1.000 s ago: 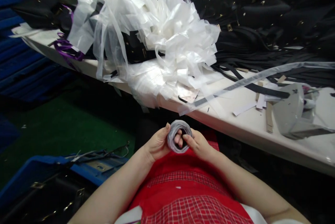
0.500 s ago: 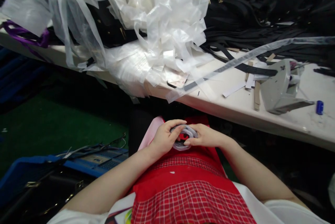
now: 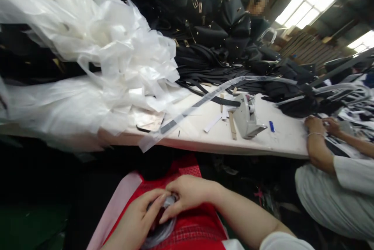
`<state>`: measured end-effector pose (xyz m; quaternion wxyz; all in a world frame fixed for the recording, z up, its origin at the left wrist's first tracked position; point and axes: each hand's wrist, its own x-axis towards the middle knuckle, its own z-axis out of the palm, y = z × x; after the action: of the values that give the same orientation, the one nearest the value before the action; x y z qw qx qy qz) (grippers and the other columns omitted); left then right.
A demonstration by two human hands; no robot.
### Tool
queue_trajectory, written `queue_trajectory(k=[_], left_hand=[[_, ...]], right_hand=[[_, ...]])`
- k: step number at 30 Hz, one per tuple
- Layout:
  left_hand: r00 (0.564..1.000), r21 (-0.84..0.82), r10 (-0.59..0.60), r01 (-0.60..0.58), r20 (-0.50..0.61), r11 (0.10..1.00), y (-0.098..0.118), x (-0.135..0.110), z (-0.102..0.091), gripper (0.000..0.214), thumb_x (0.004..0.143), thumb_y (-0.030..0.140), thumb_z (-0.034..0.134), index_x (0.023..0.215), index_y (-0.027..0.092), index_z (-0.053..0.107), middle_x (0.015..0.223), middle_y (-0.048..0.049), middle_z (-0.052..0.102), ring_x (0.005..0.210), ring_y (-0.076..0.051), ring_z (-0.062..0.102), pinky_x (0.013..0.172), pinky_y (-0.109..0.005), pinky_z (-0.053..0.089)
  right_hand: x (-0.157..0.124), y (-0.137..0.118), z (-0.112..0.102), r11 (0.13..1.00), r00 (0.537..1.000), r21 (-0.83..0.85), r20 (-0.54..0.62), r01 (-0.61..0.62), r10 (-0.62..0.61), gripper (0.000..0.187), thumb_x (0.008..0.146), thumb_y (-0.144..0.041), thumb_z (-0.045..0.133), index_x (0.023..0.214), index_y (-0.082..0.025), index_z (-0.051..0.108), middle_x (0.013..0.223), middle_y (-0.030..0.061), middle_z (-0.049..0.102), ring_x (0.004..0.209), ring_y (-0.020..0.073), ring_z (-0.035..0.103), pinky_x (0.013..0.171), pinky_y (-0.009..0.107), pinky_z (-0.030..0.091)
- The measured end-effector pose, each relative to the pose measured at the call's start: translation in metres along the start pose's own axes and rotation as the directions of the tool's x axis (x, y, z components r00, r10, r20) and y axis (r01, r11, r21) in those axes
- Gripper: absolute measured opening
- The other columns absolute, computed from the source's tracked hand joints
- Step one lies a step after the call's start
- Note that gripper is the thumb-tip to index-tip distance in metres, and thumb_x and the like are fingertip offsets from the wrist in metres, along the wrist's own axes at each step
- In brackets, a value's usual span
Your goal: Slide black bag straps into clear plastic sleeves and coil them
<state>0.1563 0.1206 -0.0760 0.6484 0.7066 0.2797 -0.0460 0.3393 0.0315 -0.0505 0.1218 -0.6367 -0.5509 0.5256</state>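
Low over my red apron (image 3: 201,220), my left hand (image 3: 140,213) and my right hand (image 3: 187,193) hold a grey-white coiled strip (image 3: 165,229) that looks wrapped in clear plastic. The left fingers curl round its near left side. The right thumb and fingers grip its upper right, and my fingers hide part of the ring. Beyond the hands, a long strap in a clear plastic sleeve (image 3: 204,100) lies across the white table (image 3: 198,137), its near end hanging over the edge.
A heap of white plastic sleeves (image 3: 125,51) covers the table's left. A grey tape dispenser (image 3: 247,119), paper strips and a blue object (image 3: 271,126) lie right of centre. Black bags (image 3: 210,34) are piled behind. At right, a co-worker's hands (image 3: 317,125) work over the table.
The view has swung right and up, bringing the co-worker at right and the windows into sight. My hands still hold the coil, with the right hand now reaching further over it.
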Motion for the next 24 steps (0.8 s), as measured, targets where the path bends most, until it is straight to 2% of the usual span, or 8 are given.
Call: queue_trajectory(k=[2,3,6,8,13,19,22,24], left_hand=[[0.997,-0.056,-0.072,0.073,0.021,0.996,-0.006,0.003,-0.001,0.050,0.090,0.059,0.043,0.105,0.022,0.072,0.071,-0.0021,0.070,0.055,-0.017,0.057,0.051,-0.024,0.046],[0.995,-0.079,-0.094,0.095,0.016,0.992,-0.007,0.004,-0.002,0.052,0.088,0.061,0.044,0.105,0.021,0.072,0.071,-0.0021,0.070,0.052,-0.016,0.055,0.049,-0.024,0.045],[0.994,-0.117,-0.113,0.113,0.008,0.987,-0.005,0.008,-0.004,0.053,0.083,0.064,0.049,0.104,0.021,0.073,0.075,-0.0024,0.071,0.053,-0.015,0.053,0.051,-0.024,0.045],[0.993,-0.124,-0.113,0.115,0.025,0.986,-0.002,0.011,-0.005,0.054,0.084,0.064,0.049,0.104,0.021,0.072,0.082,-0.0030,0.073,0.056,-0.015,0.054,0.053,-0.024,0.045],[0.992,-0.117,-0.114,0.121,0.058,0.986,-0.006,0.016,-0.005,0.054,0.088,0.063,0.044,0.107,0.019,0.069,0.088,-0.0037,0.072,0.058,-0.014,0.053,0.054,-0.024,0.043],[0.993,-0.130,-0.105,0.112,0.054,0.985,-0.011,0.018,-0.006,0.051,0.089,0.062,0.046,0.106,0.019,0.069,0.089,-0.0033,0.071,0.061,-0.015,0.054,0.056,-0.024,0.044],[0.993,-0.169,-0.094,0.105,0.070,0.980,-0.010,0.017,-0.008,0.050,0.090,0.061,0.046,0.105,0.019,0.069,0.087,-0.0029,0.070,0.062,-0.014,0.055,0.057,-0.023,0.044],[0.991,-0.235,-0.098,0.117,0.090,0.965,-0.007,0.016,-0.010,0.052,0.091,0.062,0.045,0.107,0.019,0.069,0.078,-0.0021,0.067,0.061,-0.014,0.055,0.056,-0.022,0.043]], right_hand=[[-0.013,0.001,-0.013,1.000,0.972,-0.007,-0.234,0.007,-0.009,0.048,0.075,-0.054,0.075,0.109,-0.021,0.068,0.078,-0.0015,0.069,0.064,0.0123,0.061,0.058,0.020,0.044],[-0.021,0.004,-0.023,1.000,0.910,-0.029,-0.413,0.011,-0.022,0.042,0.080,-0.050,0.071,0.109,-0.020,0.068,0.081,-0.0001,0.070,0.067,0.0135,0.063,0.063,0.021,0.047],[-0.039,0.028,-0.060,0.972,0.497,-0.187,-0.863,-0.144,-0.092,0.028,0.090,-0.037,0.061,0.108,-0.018,0.067,0.099,0.0086,0.071,0.093,0.0210,0.066,0.088,0.033,0.051],[-0.041,0.054,-0.082,0.908,0.324,-0.269,-0.932,-0.321,-0.162,0.035,0.087,-0.034,0.063,0.117,-0.015,0.064,0.118,0.0150,0.067,0.112,0.0279,0.060,0.101,0.043,0.046],[-0.029,0.109,-0.106,0.829,0.381,-0.417,-0.883,-0.372,-0.273,0.026,0.095,-0.025,0.050,0.111,-0.017,0.068,0.116,0.0126,0.069,0.109,0.0246,0.062,0.099,0.040,0.048],[-0.034,0.098,-0.110,0.883,0.170,-0.312,-0.949,-0.350,-0.267,0.020,0.091,-0.031,0.059,0.079,-0.017,0.067,0.077,0.0093,0.070,0.076,0.0225,0.064,0.073,0.036,0.051],[-0.049,0.058,-0.095,0.988,0.078,-0.153,-0.985,0.000,-0.152,0.011,0.088,-0.030,0.066,0.089,-0.019,0.066,0.087,0.0062,0.072,0.065,0.0164,0.061,0.062,0.030,0.050],[-0.061,0.026,-0.078,0.941,0.234,0.045,-0.972,0.336,-0.037,0.006,0.092,-0.028,0.062,0.093,-0.022,0.061,0.091,0.0034,0.071,0.053,0.0111,0.056,0.051,0.025,0.046]])
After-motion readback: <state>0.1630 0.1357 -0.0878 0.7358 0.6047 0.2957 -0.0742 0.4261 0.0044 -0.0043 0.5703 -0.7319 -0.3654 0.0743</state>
